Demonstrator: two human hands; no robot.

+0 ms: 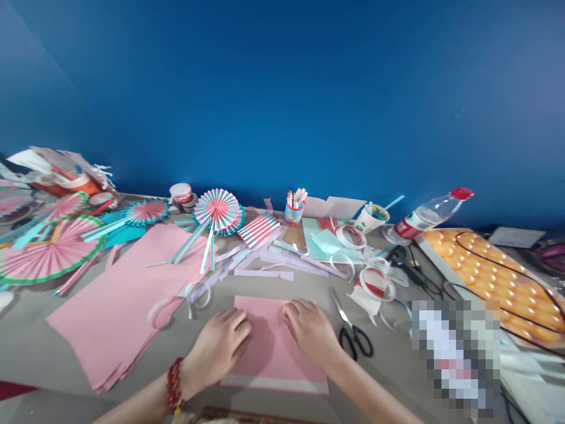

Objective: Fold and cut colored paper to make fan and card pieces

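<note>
A pink paper sheet lies on the grey table right in front of me. My left hand, with a red bead bracelet at the wrist, rests on the sheet's left part with fingers curled down onto its far edge. On the right part my right hand presses the far edge the same way. Both hands' fingertips are bent and pushed against the paper near a fold at the top. Black-handled scissors lie just right of my right hand.
A stack of pink sheets lies at left, with paper fans beyond and a rosette fan at the back. Paper strips, tape rolls, a pen cup, a water bottle and an orange tray crowd the right.
</note>
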